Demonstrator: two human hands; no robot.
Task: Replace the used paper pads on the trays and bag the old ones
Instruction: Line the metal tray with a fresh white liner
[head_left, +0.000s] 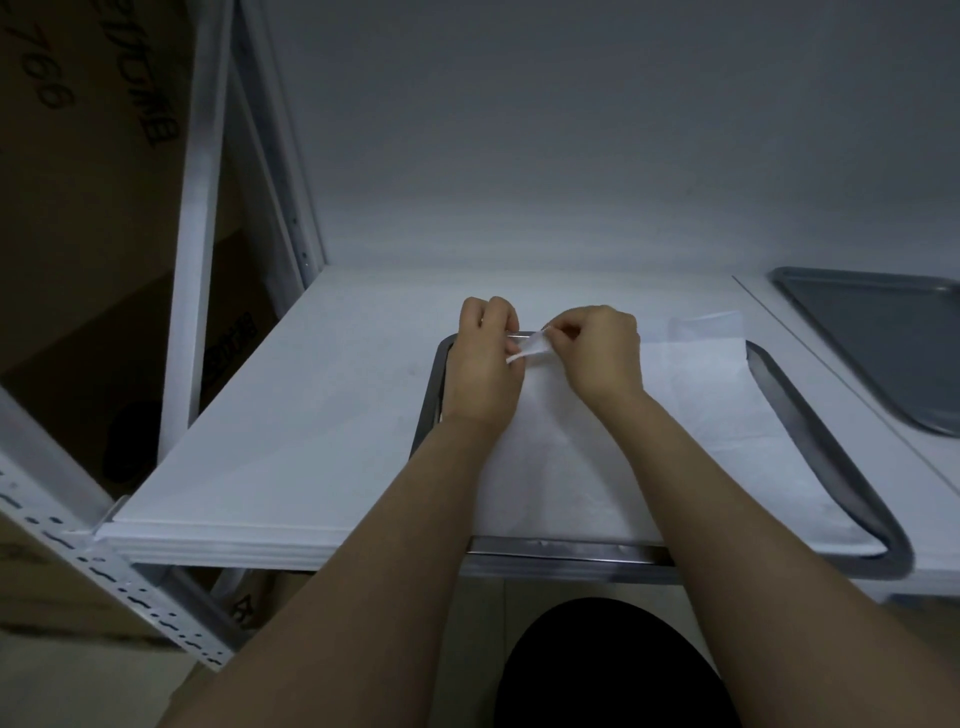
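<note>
A metal tray lies on the white shelf in front of me, covered by a white paper pad. Both hands are at the pad's far left corner. My left hand and my right hand each pinch that corner, which is lifted off the tray and curls between their fingertips. The pad's far right corner sticks up past the tray's rim. A second metal tray with no paper on it lies to the right on the neighbouring shelf.
The white shelf board stretches to the left of the tray. White perforated rack posts stand at the left, with cardboard boxes behind them. A grey wall closes the back. A dark round shape sits below the shelf's edge.
</note>
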